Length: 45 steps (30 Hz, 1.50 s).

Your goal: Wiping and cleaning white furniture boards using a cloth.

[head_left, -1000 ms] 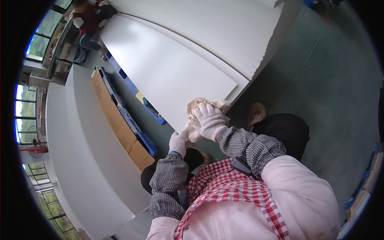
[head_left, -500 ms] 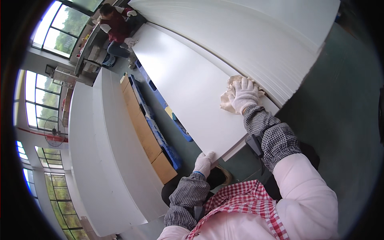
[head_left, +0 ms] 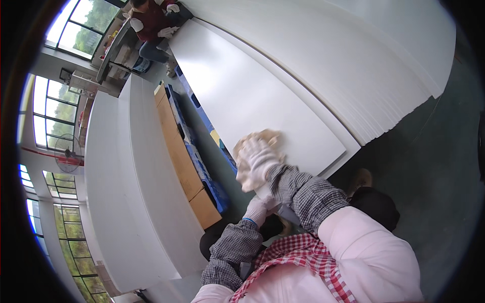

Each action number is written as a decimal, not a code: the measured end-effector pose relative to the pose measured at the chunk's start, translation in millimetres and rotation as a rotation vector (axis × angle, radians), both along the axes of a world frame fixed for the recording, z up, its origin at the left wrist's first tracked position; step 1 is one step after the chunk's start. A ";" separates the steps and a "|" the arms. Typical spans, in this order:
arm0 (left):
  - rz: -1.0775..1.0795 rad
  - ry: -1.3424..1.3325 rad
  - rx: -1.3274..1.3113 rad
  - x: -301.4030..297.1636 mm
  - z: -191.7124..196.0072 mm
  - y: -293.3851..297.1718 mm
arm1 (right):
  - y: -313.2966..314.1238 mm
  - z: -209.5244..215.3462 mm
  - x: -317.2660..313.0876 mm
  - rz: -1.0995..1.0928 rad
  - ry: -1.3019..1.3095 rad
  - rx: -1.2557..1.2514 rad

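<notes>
A long white panel (head_left: 283, 108) stretches away in front of me, its surface smooth and shiny. At its near left edge, my right hand (head_left: 258, 157) in a white knit glove bears down on a crumpled beige cloth (head_left: 245, 178) and holds it. Part of the cloth hangs past the panel's edge. My left hand (head_left: 257, 210), gloved too, grips the panel's near left corner just below. The right forearm partly covers that corner, and the left fingertips are hidden.
A tall stack of white panels (head_left: 399, 101) rises along the right. On the left lie more white sheets (head_left: 151, 202), brown cardboard (head_left: 179, 161) and a blue pallet (head_left: 214, 189). A person (head_left: 151, 25) in a dark red vest is at the panel's far end.
My right hand has swept the cloth from the panel's right side to its near left edge. My left hand stays at the corner. The view has shifted slightly.
</notes>
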<state>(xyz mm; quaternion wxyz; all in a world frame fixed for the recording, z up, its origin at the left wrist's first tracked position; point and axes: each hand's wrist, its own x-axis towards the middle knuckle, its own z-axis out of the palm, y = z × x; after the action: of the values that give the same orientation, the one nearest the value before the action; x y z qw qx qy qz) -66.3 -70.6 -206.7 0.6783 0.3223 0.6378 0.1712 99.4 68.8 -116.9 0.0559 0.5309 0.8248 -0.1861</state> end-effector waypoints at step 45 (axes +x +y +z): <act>0.600 -0.330 -0.135 1.7 20.7 18.4 | -110.7 15.6 187.4 -0.813 0.215 -0.023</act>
<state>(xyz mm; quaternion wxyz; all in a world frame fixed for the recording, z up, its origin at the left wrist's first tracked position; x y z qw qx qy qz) -64.6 -52.2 -186.0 0.7115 0.0431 0.5958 0.3701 286.8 -41.9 -101.2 -0.1026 0.7901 0.5472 -0.2567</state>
